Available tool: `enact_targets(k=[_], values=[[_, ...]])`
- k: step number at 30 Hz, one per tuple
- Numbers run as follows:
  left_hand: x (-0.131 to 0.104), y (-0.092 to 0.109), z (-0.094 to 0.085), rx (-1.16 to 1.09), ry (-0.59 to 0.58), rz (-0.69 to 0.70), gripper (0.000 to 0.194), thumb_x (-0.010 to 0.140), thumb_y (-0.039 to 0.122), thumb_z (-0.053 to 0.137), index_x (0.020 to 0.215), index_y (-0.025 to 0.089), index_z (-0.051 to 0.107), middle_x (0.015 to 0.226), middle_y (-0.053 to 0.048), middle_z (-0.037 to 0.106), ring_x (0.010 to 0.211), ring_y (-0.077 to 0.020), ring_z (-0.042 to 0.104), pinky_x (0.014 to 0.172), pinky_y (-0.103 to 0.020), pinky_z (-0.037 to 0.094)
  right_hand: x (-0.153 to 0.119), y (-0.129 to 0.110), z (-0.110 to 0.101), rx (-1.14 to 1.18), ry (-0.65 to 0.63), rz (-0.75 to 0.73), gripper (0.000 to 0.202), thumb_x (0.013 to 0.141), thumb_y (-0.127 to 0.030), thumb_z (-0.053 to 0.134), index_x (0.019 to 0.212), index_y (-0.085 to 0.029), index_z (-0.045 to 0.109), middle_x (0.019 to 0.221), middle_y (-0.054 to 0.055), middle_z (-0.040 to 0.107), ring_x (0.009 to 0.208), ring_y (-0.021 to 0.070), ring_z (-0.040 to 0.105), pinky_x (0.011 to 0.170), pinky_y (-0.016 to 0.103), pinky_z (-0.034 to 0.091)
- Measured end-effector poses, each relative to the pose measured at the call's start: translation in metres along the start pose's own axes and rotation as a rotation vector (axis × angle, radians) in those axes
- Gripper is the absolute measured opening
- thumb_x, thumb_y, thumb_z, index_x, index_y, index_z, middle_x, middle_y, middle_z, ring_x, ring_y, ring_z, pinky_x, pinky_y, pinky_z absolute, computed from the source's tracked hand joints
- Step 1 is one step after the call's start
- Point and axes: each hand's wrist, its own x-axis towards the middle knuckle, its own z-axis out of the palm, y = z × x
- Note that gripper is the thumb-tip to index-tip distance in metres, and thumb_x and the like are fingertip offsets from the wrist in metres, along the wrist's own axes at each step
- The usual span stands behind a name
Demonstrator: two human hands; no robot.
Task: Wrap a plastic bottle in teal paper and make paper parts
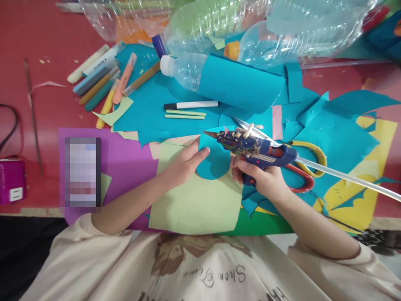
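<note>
My left hand [189,163] pinches the left edge of a blue paper cutout [214,161] with a rounded lower end. In my right hand [261,177] is a dark blue glue gun [269,154], its nozzle pointing left over the top of the cutout. Dried glue and scraps are stuck around the gun's front, and a long clear glue stick [344,173] runs out of its back. Beneath the cutout lies a pale green sheet [194,205]. Scissors [321,156] with yellow and red handles lie partly hidden behind the gun.
A bottle wrapped in blue paper [241,83] lies beyond my hands, with more clear bottles [288,37] behind it. Several markers [100,79] are at the upper left. A white marker [197,104] rests near two thin green strips [184,114]. A phone [82,171] lies on purple paper [128,167].
</note>
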Motion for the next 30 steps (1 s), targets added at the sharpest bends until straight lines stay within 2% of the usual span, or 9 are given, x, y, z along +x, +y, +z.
enact_targets(k=[10, 16, 22, 30], values=[[-0.0002, -0.0007, -0.0009, 0.045, -0.02, 0.025, 0.048, 0.092, 0.045, 0.051, 0.137, 0.03, 0.048, 0.149, 0.002, 0.044, 0.141, -0.0242, 0.035, 0.119, -0.038, 0.024, -0.0005, -0.0005, 0.0021, -0.042, -0.015, -0.036, 0.023, 0.08, -0.033, 0.062, 0.062, -0.018, 0.057, 0.049, -0.001, 0.056, 0.044, 0.0109, 0.049, 0.044, 0.026, 0.04], [0.0002, 0.0005, -0.0003, 0.072, -0.013, -0.012, 0.056, 0.089, 0.052, 0.052, 0.139, 0.028, 0.046, 0.148, 0.0, 0.046, 0.142, -0.0274, 0.033, 0.117, -0.042, 0.028, -0.0002, -0.0009, 0.0016, -0.066, -0.031, -0.043, 0.027, 0.081, -0.032, 0.06, 0.058, -0.019, 0.055, 0.049, -0.001, 0.056, 0.045, 0.0108, 0.049, 0.045, 0.026, 0.04], [0.0002, -0.002, -0.0018, 0.051, -0.034, 0.014, 0.05, 0.091, 0.046, 0.051, 0.138, 0.03, 0.046, 0.149, 0.002, 0.044, 0.141, -0.0258, 0.034, 0.118, -0.041, 0.026, 0.0, -0.0012, 0.0013, -0.064, -0.036, -0.038, 0.026, 0.081, -0.031, 0.059, 0.058, -0.019, 0.054, 0.049, -0.001, 0.055, 0.045, 0.01, 0.048, 0.046, 0.026, 0.039], [-0.0006, -0.0008, -0.0017, 0.092, -0.017, 0.001, 0.051, 0.092, 0.047, 0.05, 0.139, 0.028, 0.045, 0.15, 0.001, 0.043, 0.142, -0.0247, 0.034, 0.118, -0.039, 0.025, 0.0007, -0.0004, 0.0006, -0.084, -0.038, -0.027, 0.027, 0.081, -0.035, 0.059, 0.06, -0.019, 0.054, 0.049, -0.001, 0.055, 0.046, 0.0104, 0.048, 0.047, 0.027, 0.039]])
